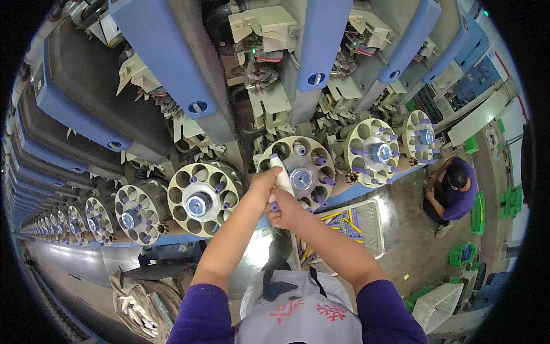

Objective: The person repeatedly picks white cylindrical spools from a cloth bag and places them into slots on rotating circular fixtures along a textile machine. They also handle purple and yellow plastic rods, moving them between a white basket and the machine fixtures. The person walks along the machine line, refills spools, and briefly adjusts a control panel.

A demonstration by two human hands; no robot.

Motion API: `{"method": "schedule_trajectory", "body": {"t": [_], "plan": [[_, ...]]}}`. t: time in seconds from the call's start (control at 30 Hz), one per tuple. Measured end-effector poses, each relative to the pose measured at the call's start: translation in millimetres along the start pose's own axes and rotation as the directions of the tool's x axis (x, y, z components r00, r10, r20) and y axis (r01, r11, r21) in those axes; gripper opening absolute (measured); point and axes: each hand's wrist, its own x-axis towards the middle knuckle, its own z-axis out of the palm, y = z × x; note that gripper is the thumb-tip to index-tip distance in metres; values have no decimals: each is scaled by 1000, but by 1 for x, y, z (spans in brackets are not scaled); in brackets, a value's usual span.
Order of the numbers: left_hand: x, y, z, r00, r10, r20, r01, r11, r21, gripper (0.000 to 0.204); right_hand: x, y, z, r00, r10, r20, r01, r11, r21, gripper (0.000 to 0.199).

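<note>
My two hands meet in front of a round cream bobbin magazine [314,144], whose pockets hold several purple-ended bobbins around a silver and blue hub. My left hand [264,184] is closed around a white yarn bobbin [281,176] with a purple tip, tilted against the magazine's left side. Just below it, my right hand [286,212] is closed on a purple tube [274,206], its end poking out between the fingers. Whether that tube belongs to the same bobbin I cannot tell.
More magazines, such as the left one [197,205] and the right one [372,150], line the blue machine. Below my hands sits a white crate [375,229] of purple and yellow tubes. A sack [134,301] holds white bobbins. A co-worker [458,189] crouches at right near green baskets [510,202].
</note>
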Motion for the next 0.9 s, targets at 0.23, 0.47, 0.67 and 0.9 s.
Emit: {"method": "schedule_trajectory", "body": {"t": [0.23, 0.47, 0.67, 0.9], "plan": [[-10, -5, -15, 949, 271, -159, -284, 957, -65, 30, -71, 22, -43, 999, 6, 46, 17, 867, -498, 44], [0, 5, -29, 943, 23, 332, 231, 672, -704, 28, -157, 10, -55, 891, -453, -5, 345, 686, -641, 28], [-41, 24, -11, 982, 131, 137, -6, 746, -666, 34, -222, -40, -19, 837, -502, 219, 484, 491, -724, 28], [-145, 35, 54, 278, 6, 961, -640, 746, 181, 45, -298, -66, -45, 829, -473, 297, 506, 412, -758, 23]]}}
